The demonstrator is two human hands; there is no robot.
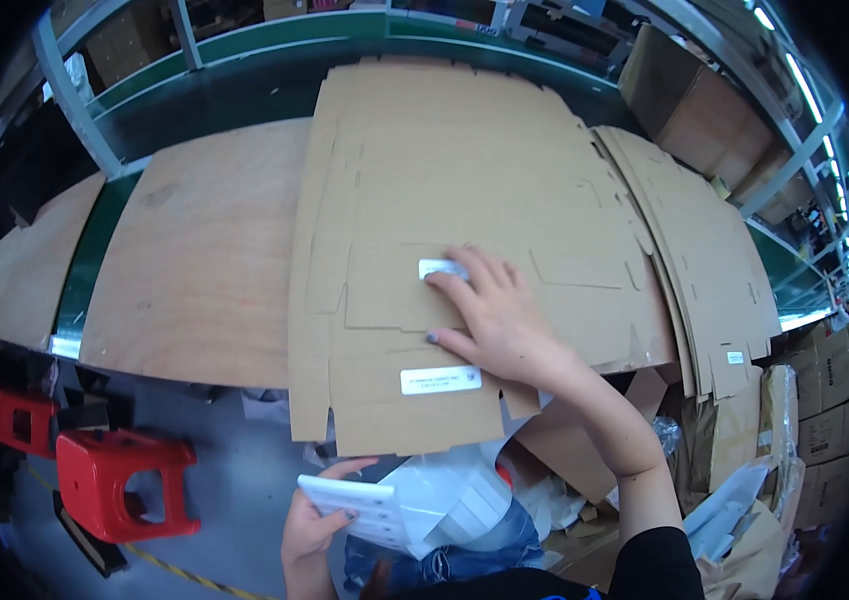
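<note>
A stack of flat, die-cut brown cardboard blanks lies on the wooden worktop. My right hand lies flat on the top blank, fingers spread, pressing a small white label under the fingertips. A second white label is stuck on the blank nearer to me, just below that hand. My left hand is down near my lap, holding a white sheet of peel-off labels by its edge.
More cardboard blanks fan out at the right. A green conveyor runs behind the worktop. Two red plastic stools stand on the floor at the lower left. Brown boxes and plastic wrapping crowd the right.
</note>
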